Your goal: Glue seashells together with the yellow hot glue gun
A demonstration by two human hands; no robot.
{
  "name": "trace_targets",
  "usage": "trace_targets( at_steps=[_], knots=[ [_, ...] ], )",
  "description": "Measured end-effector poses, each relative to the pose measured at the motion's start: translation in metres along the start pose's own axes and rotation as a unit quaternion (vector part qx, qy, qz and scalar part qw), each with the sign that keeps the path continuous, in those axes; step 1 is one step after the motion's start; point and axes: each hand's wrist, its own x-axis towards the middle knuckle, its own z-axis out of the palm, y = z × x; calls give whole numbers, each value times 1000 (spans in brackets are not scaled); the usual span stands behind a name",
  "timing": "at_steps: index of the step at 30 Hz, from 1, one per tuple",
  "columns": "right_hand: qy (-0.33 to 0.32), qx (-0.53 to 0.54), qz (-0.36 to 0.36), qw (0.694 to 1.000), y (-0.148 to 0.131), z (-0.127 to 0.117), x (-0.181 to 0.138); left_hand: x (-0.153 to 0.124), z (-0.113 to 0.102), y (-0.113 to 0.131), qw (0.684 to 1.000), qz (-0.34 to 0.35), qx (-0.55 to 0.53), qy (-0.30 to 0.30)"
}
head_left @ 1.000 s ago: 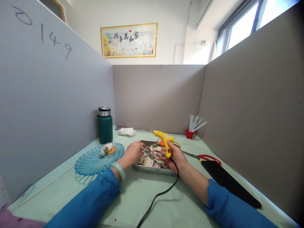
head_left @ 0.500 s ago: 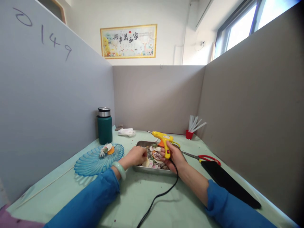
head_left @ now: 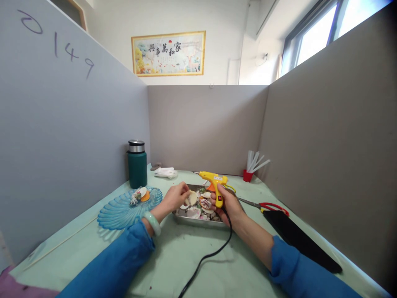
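My left hand (head_left: 176,197) is closed in a pinch on a pale cream seashell (head_left: 192,198), just above the left part of a metal tray (head_left: 198,223). Several mixed shells (head_left: 205,203) fill that tray. My right hand (head_left: 228,203) is wrapped round the handle of a yellow hot glue gun (head_left: 214,179) over the tray's right side, its nozzle pointing left. A black cord (head_left: 206,257) runs from the handle down toward the front edge. To the left lies a blue scalloped glass plate (head_left: 113,213) bearing a small cluster of shells (head_left: 141,195), white and orange among them.
A green bottle (head_left: 137,165) stands behind the plate, near a white plastic packet (head_left: 166,172). At back right, a red cup (head_left: 247,176) holds glue sticks (head_left: 254,161). Red-handled scissors (head_left: 273,207) and a black flat object (head_left: 300,240) lie on the right. Grey partitions (head_left: 207,128) enclose the table.
My left hand has risen slightly and moved left from among the shells, with the cream shell now showing in its fingers. My right hand and the glue gun have hardly moved.
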Motion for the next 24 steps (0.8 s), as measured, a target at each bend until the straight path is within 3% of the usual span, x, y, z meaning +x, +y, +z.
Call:
trace_targets(
  at_steps=[9,14,24],
  knots=[
    [-2,1,2,1000,0,-1,-1,7,4,-11,985,-75,-148,-50],
    [4,-3,4,1000,0,0,-1,9,4,-13,990,-79,-110,-45],
    [-3,-41,-8,999,2,-1,0,-14,-44,8,996,-68,-61,-13]
  ],
)
